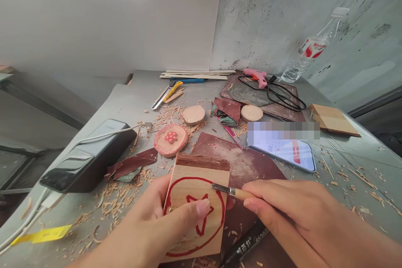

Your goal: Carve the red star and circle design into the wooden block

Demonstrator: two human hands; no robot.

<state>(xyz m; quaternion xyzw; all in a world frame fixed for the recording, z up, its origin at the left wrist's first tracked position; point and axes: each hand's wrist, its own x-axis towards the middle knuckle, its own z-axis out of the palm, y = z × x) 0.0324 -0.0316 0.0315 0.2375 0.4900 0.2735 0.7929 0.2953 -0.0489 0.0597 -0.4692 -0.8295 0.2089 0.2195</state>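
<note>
Head view: the left hand [158, 222] grips a wooden block [195, 186] over the worktop's [135, 96] near side; the right hand [290, 207] has its fingers [270, 190] closed on a carving tool [240, 194], tip at the red circle [192, 177]. Carving seems in hand; the next stroke calls for the left thumb [185, 216] kept clear. At the worktop's far right, a capped plastic bottle [313, 48], contents unclear.

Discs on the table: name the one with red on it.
The left disc, nearest the left hand. It has a red edge and a red flower; the middle disc and right disc show plain, pale wood.
</note>
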